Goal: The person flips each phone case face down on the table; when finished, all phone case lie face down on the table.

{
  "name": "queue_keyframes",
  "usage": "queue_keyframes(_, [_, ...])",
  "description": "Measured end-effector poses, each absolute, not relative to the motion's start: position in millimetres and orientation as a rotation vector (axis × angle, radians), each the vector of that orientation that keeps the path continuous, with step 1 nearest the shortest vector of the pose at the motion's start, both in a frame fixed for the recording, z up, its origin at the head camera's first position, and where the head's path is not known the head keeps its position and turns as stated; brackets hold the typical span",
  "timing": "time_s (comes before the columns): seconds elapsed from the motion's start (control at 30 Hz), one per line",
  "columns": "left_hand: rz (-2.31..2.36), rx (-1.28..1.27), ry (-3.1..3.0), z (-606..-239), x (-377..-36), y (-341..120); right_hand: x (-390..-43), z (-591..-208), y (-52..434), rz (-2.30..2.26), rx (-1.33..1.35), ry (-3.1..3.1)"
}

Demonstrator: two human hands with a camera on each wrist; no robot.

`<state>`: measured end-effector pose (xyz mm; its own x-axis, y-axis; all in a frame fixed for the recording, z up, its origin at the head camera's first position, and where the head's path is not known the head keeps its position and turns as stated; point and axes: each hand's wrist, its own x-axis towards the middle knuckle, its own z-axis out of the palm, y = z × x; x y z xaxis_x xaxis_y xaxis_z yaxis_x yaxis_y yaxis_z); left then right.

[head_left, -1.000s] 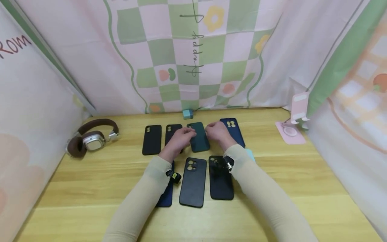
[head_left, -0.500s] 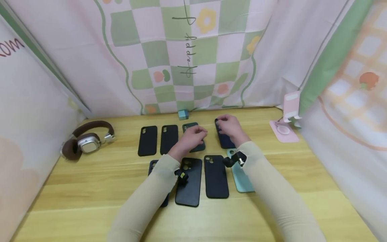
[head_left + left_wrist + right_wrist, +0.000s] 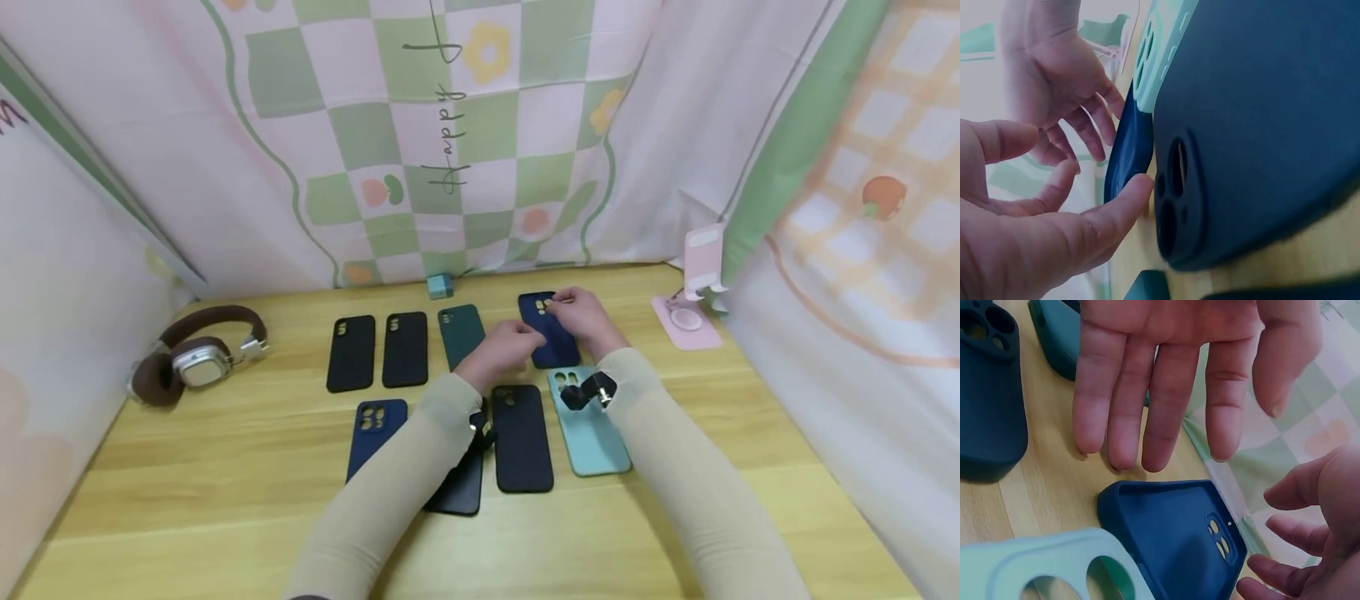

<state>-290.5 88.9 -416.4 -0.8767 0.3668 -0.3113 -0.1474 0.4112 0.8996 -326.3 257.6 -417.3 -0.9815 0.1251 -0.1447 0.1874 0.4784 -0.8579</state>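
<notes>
A navy phone case (image 3: 551, 333) lies at the right end of the back row on the wooden table (image 3: 225, 467). My left hand (image 3: 516, 343) is at its left edge with straight fingers; its thumb (image 3: 1125, 197) touches the navy case (image 3: 1124, 159) rim. My right hand (image 3: 561, 305) hovers at the case's camera end, its loosely bent fingertips (image 3: 1094, 122) at the far edge. In the right wrist view the navy case (image 3: 1172, 534) lies flat under the left hand (image 3: 1160, 394), with the right hand (image 3: 1310, 519) beside it. Neither hand grips anything.
A dark green case (image 3: 461, 333) and two black cases (image 3: 405, 350) (image 3: 350, 353) fill the back row. The front row holds a blue case (image 3: 372, 429), two black ones (image 3: 522, 437) and a mint one (image 3: 592, 429). Headphones (image 3: 187, 358) sit left, a pink stand (image 3: 686, 321) right.
Both hands moved right, off the dark green case and onto the navy case. The green case now lies uncovered, and the head view has swung to the right.
</notes>
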Motion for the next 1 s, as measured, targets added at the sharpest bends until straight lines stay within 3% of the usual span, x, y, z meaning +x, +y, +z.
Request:
queue_keyframes(0.37, [1.608, 0.191, 2.224, -426.2, -295.6, 89.8, -329.4, -416.7, 250.8, -1.527, 0.216, 2.663])
queue_keyframes(0.63, [1.87, 0.127, 2.283, -434.3, -299.5, 94.9, -331.3, -415.0, 247.7, -1.786, 0.267, 2.386])
queue_keyframes(1.0, [1.93, 0.236, 2.221, -430.7, -298.6, 99.2, -336.2, -416.0, 249.6, -1.886, 0.15, 2.36])
